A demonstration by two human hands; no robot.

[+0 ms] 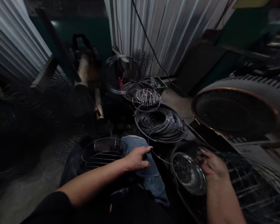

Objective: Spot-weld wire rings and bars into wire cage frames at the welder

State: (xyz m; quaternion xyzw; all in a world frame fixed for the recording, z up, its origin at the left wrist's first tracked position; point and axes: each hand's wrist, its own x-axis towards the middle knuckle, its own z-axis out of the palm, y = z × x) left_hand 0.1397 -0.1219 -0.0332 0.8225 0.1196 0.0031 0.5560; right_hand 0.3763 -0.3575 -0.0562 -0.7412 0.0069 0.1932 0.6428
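My left hand point(138, 158) is over my knee in blue jeans, index finger and thumb apart. A thin curved wire point(162, 158) passes by its fingertips towards a shiny metal bowl point(193, 179). My right hand point(212, 165) is at the bowl's right rim with its fingers curled together; what they hold, if anything, is too dark to make out. Small metal pieces seem to lie inside the bowl. Across my lap rests a round wire rack point(102, 158) with parallel bars. Just beyond my left hand, a coil of wire point(162, 123) fills a round container.
Behind the coil stand a smaller wire rack point(146, 98) and a large loop of wire point(114, 90). A fan-like round housing point(235, 109) is on the right, above wire mesh point(259, 186). A black cable point(151, 46) hangs before the corrugated wall point(177, 28). Wooden rollers point(83, 70) are ahead left.
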